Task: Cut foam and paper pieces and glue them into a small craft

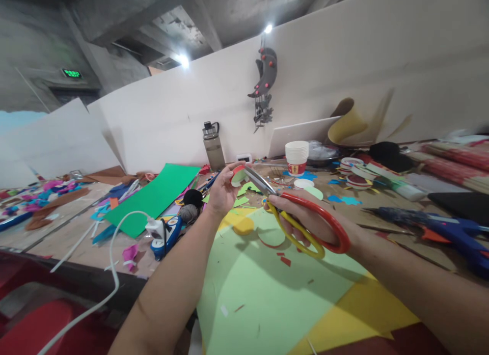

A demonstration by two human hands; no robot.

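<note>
My left hand [222, 193] is raised above the table, its fingers pinching a small rounded paper piece [239, 179], light green with a red edge. Scissors [260, 182] with a red and a yellow handle are in my right hand [307, 220], its fingers through the loops. Their blades point up and left, with the tips at the paper piece; whether they touch it I cannot tell. Below lies a large light green sheet [263, 299] over a yellow sheet [351, 314]. On it are a light green paper circle [272, 230], a yellow disc [243, 225] and red scraps [285, 261].
A green sheet [153, 199], yarn balls [188, 213] and a power strip [167, 237] with a white cable lie left. Behind stand a bottle [214, 148] and stacked paper cups [297, 156]. A blue glue gun [451, 230] lies right. A grey moon ornament [267, 75] hangs at the white partition.
</note>
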